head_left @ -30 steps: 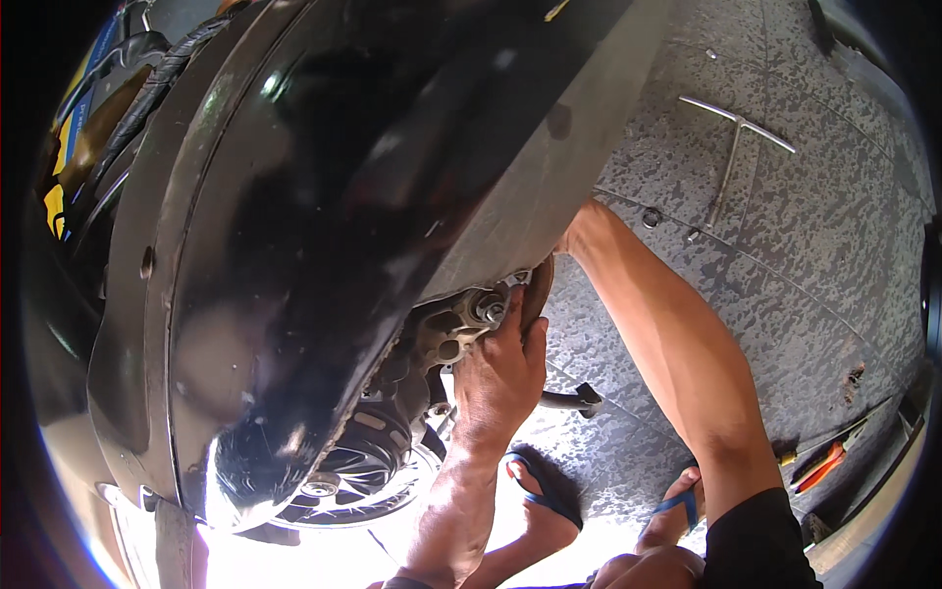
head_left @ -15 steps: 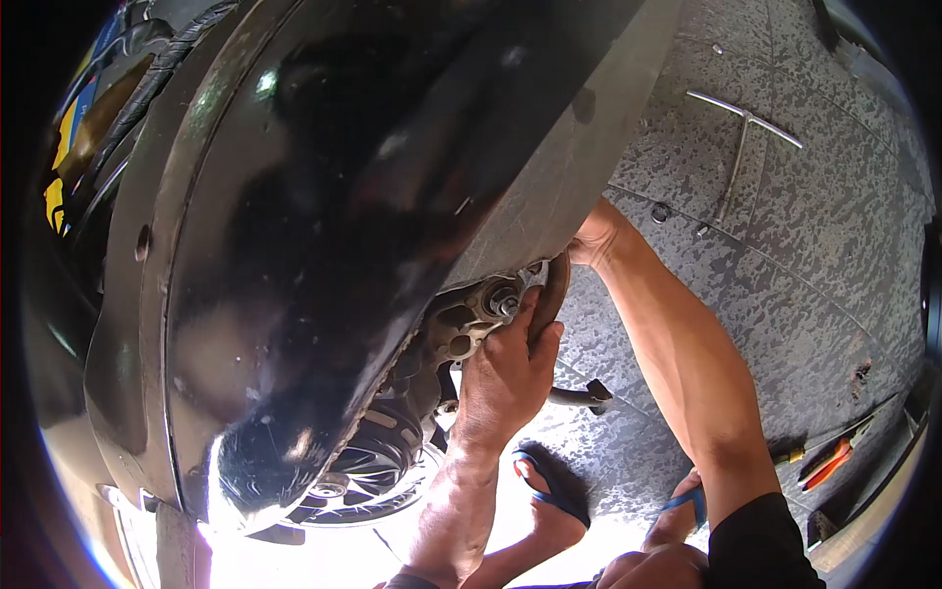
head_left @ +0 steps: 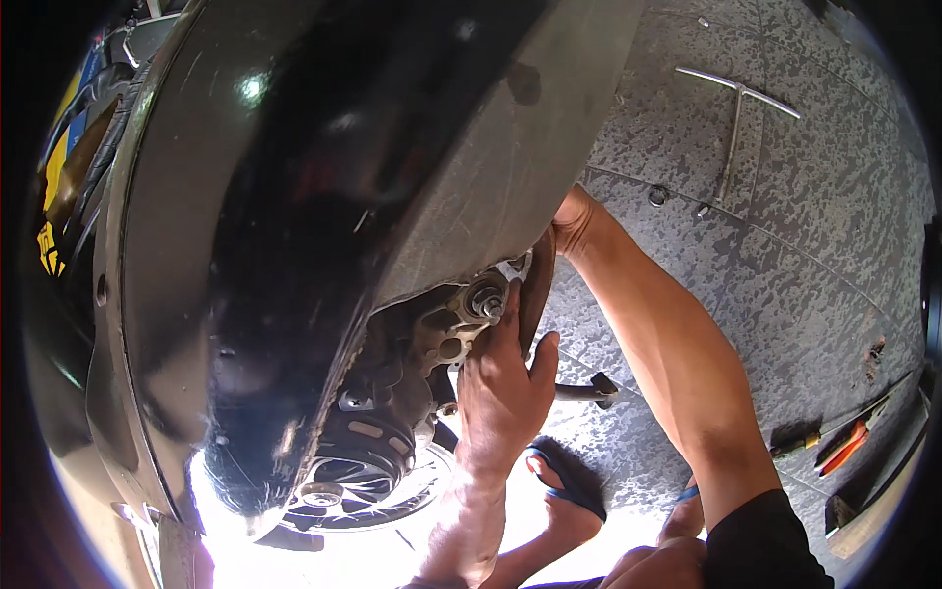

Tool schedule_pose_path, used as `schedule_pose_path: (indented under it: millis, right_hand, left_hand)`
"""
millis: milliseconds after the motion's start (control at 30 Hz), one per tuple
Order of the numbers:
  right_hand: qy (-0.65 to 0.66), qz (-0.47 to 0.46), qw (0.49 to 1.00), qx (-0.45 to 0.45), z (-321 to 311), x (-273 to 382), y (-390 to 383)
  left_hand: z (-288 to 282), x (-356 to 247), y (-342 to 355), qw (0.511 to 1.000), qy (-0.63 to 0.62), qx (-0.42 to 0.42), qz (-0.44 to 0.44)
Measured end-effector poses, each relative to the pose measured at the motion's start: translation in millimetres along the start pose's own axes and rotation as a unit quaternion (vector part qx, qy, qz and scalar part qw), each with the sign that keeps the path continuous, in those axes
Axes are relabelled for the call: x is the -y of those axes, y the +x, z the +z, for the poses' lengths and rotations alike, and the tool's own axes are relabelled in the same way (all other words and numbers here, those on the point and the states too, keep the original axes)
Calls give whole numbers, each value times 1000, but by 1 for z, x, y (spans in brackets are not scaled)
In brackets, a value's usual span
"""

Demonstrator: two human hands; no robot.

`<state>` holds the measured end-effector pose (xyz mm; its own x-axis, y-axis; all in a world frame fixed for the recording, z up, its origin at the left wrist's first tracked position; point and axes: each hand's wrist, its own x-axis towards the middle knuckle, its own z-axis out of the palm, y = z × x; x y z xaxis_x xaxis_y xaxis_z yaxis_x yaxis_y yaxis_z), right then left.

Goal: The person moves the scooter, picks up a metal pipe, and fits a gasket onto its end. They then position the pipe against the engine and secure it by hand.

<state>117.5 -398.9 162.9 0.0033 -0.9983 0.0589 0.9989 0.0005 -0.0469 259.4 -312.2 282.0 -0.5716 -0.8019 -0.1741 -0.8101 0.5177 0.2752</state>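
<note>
My left hand (head_left: pixel 503 385) rests against the scooter's metal engine bracket (head_left: pixel 446 329), index finger stretched up beside a bolt and nut (head_left: pixel 487 303), thumb spread away. Its other fingers are partly hidden against the bracket. A brown curved metal bar (head_left: pixel 536 287) passes just above the thumb and index finger. My right hand (head_left: pixel 572 218) reaches in behind the lower edge of the grey and black body panel (head_left: pixel 491 211). Only its wrist side shows; its fingers are hidden, so what they touch cannot be seen.
Below the panel sits a spoked wheel (head_left: pixel 329 506). On the stained grey floor lie a T-handle wrench (head_left: pixel 736 108), a small nut (head_left: pixel 657 196) and an orange-handled tool (head_left: pixel 844 447). A dark peg-like stand (head_left: pixel 589 391) sticks out near my sandalled foot (head_left: pixel 554 496).
The view has shifted, so the body panel appears further left and more of the bracket shows. Both hands keep roughly their places on the scooter.
</note>
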Motion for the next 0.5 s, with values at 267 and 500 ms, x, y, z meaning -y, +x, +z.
schedule_pose_path:
  millis: [267, 500]
  right_hand:
    - [165, -15, 985, 35, -6, 3, -1]
    - [116, -12, 990, -76, 17, 0, -8]
  left_hand:
    - [4, -16, -20, 999, -11, -20, -31]
    - [-4, -7, -18, 999, -1, -45, -15]
